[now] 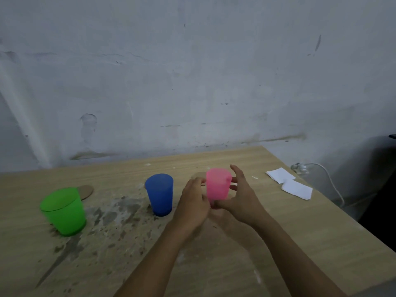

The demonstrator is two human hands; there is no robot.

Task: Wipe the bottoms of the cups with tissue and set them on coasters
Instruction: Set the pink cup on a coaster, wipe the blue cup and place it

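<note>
Both hands on the pink cup [218, 184], mid-table, lifted just off the table [278, 232], as far as I can judge. It looks upside down: the wider end points down, the narrow base up, which would put the bottom in reach for wiping. Left hand [192, 202] curls round the near-left side; its fingers look wrapped on the wall but blur hides the tips. Right hand [240, 194] cups the right side, thumb under the lower edge, fingers spread behind the wall. So both grasp the cup; no tissue in either hand that I can see.

Tissues [293, 185]: folded white sheets lying flat, well right of the cup, near the table edge. Probably the next reach, which would need the right hand freed.

Blue cup [159, 194] stands just left of the hands, also inverted. Green cup [63, 211] sits far left, inverted too. One brown coaster [85, 191] lies flat just behind the green cup, bare. Something brownish behind the pink cup could be another coaster; can't tell.

Tabletop is stained dark between green and blue.
</note>
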